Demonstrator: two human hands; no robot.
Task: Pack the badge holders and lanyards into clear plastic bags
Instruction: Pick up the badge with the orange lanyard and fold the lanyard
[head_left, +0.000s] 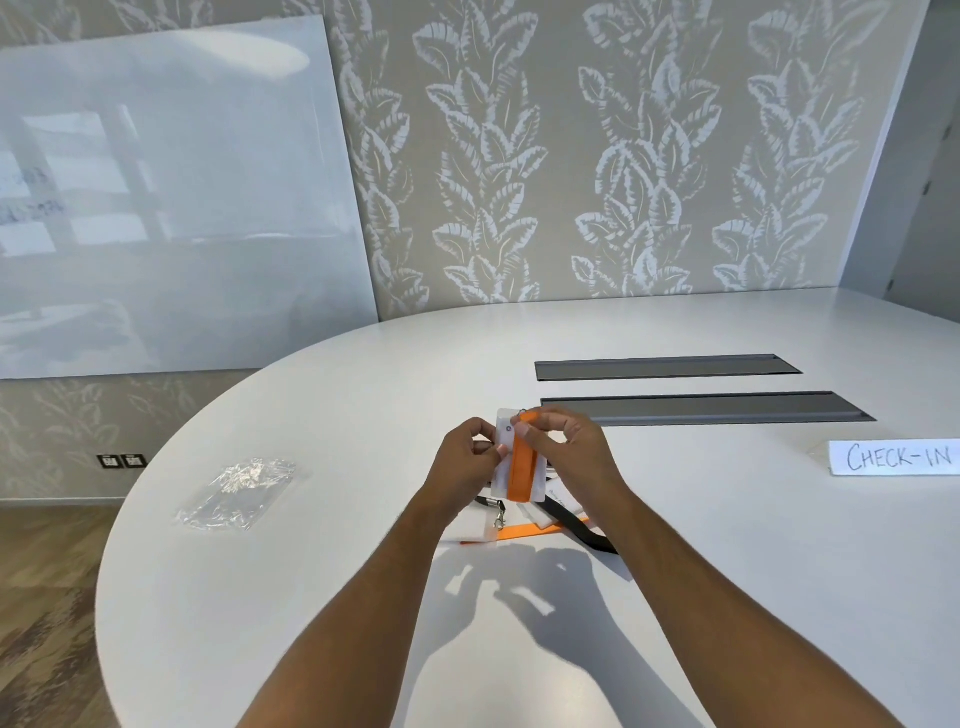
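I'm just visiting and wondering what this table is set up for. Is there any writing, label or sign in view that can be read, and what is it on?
"CHECK-IN": handwritten in dark capitals on the white paper sign lying at the table's right edge.
Faint handwriting on the whiteboard leaning against the wall, at its left side: too blurred to read.
Badge holder held in both hands, with the orange lanyard wrapped round it: no readable text.

Both forearms are bare to the frame's lower edge — no sleeves, watch or rings show.
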